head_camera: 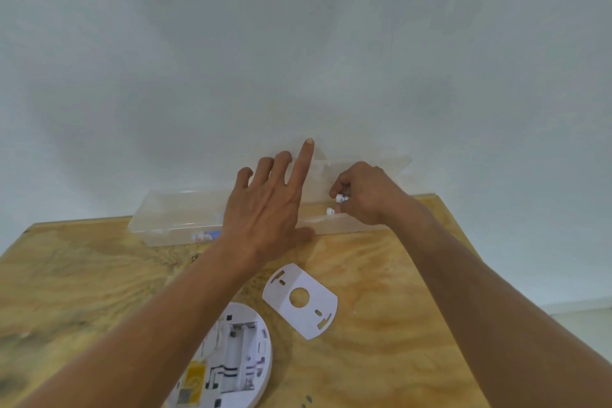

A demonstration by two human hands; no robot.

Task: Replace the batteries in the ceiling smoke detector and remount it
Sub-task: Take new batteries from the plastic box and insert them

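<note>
Beyond both hands, along the far edge of the plywood worktop (381,275): clear plastic box (172,212), lid up against the wall. Left hand (265,205) spread flat over the box front, fingers apart, index finger raised, gripping nothing. Right hand (367,192) pinched shut on 1 small white battery (341,198) inside the box, with 1 more battery end (330,211) just below its fingertips. Nearer than the left hand, under its forearm: round white smoke detector (238,354) lying back-up, battery bay open and bare. Just right of that, between the 2 forearms: flat white mounting plate (301,300), apart from the detector.
</note>
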